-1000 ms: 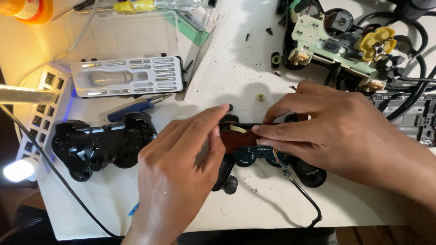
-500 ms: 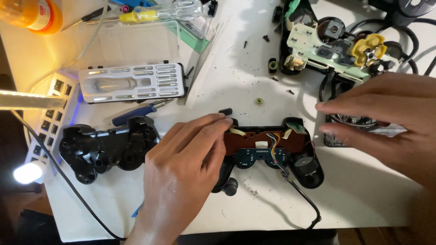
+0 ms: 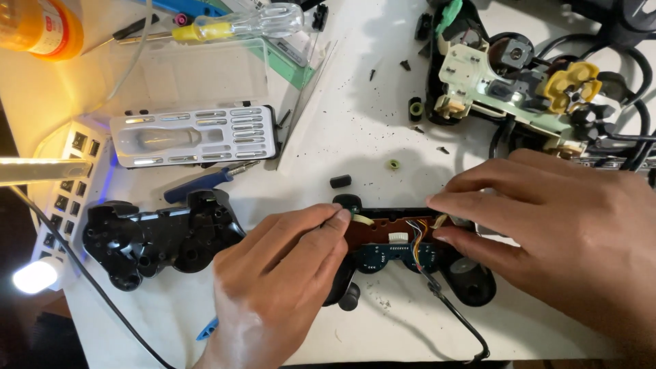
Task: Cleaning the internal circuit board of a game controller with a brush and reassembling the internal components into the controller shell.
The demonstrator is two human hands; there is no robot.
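Head view looks straight down on a white bench (image 3: 355,102) strewn with game-controller parts. At centre lies an opened controller (image 3: 410,256), its back shell off, so the brown circuit board (image 3: 383,231) and a bundle of thin coloured wires (image 3: 417,236) are laid bare; a black cable (image 3: 451,318) runs off its lower edge toward the bench front.

Both hands are on this controller. The left hand (image 3: 280,287) lies over its left side, fingers curled, with the fingertips pressing at the left end of the board; its grip looks pinched closed on the board's edge, though what lies under the fingertips is hidden. The right hand (image 3: 553,239) covers the right side, fingertips bent down onto the right end of the board near the wires; whether it clasps anything I cannot tell.

Judging by what lies about, the stripping-down is well along: the removed black shell (image 3: 160,236) rests to the left, hollow side up, small dark screws (image 3: 404,65) are scattered over the bench, and a loose black button (image 3: 339,181) and a small yellowish ring (image 3: 393,165) sit just above the controller. The board itself is not yet lifted out.

Beyond, a second dismantled controller (image 3: 506,82) sits at top right, a grey screwdriver-bit case (image 3: 195,133) at upper left, and a blue-handled tool (image 3: 198,184) just under it.
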